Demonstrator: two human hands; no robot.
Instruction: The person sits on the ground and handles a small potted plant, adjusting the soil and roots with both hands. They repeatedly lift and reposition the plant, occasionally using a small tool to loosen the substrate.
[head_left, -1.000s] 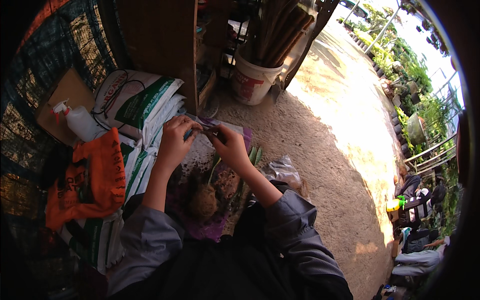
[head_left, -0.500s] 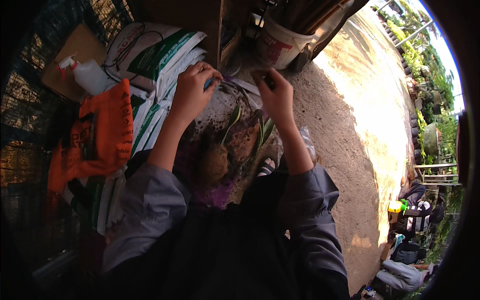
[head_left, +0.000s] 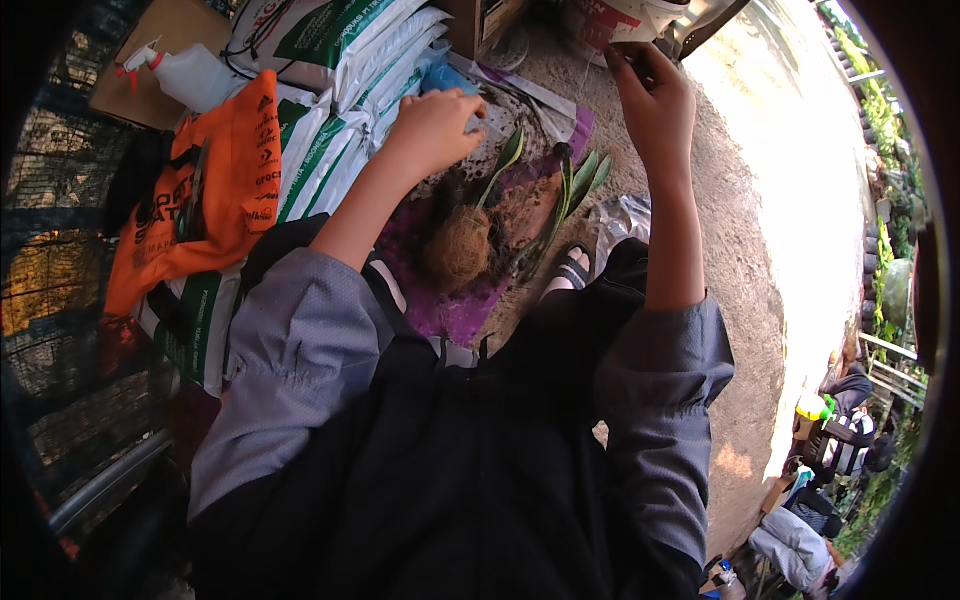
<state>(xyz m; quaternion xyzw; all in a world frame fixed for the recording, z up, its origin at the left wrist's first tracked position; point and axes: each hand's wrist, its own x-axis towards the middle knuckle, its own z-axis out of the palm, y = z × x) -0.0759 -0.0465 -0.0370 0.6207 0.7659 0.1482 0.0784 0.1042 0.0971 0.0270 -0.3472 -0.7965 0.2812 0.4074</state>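
My left hand (head_left: 437, 128) is closed, its fingers curled round a small, pale bluish thing that they mostly cover. Further right, my right hand (head_left: 652, 85) is raised with thumb and fingers pinched; a faint thin strand shows beside it, but what it grips is too fine to make out. Below and between my hands, a round brown fibre-wrapped root ball (head_left: 460, 248) with a green leaf rests on a soil-strewn purple and white plastic sheet (head_left: 445, 315). Next to it lies a second plant (head_left: 580, 185) with long green leaves. Neither hand touches the plants.
White and green sacks (head_left: 345, 110) are stacked at the left, beside an orange bag (head_left: 215, 195) and a white spray bottle (head_left: 195, 78). A white bucket (head_left: 625, 22) stands at the top. A crumpled silvery plastic bag (head_left: 622, 225) lies near my sandalled foot (head_left: 570, 268).
My hands have moved further apart, the right one up and to the right, the left one slightly right and up. The view has shifted, showing more of the sheet and both feet.
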